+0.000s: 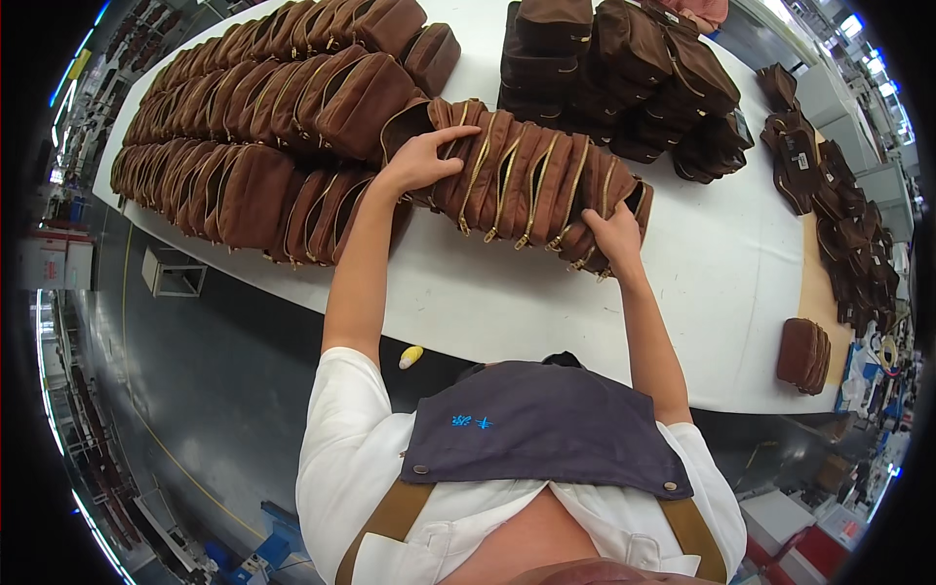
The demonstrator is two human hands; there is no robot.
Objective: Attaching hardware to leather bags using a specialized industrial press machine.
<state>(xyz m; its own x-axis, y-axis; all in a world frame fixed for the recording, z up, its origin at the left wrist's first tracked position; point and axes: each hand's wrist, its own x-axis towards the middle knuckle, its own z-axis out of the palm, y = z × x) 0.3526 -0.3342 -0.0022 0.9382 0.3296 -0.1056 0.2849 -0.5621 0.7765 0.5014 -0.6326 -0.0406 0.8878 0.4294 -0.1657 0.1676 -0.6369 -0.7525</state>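
A row of brown zippered pouches (522, 180) with gold zips lies across the white table, squeezed between my two hands. At the row's left end, my left hand (426, 160) presses on the pouches, thumb and fingers apart on either side of an edge. My right hand (614, 234) grips the pouch at the right end, its fingers partly hidden by the brown fabric. Several of the zips hang partly undone, with their pulls along the near side. Long rows of similar brown pouches (263, 97) stand packed together to the left, touching this row.
Stacks of darker brown bags (624, 73) stand at the far middle. More dark pieces (848, 229) lie along the right side, near a small brown pouch stack (803, 355). The white table's (712, 292) near edge curves before me. Another person's hand (694, 18) shows at the far edge.
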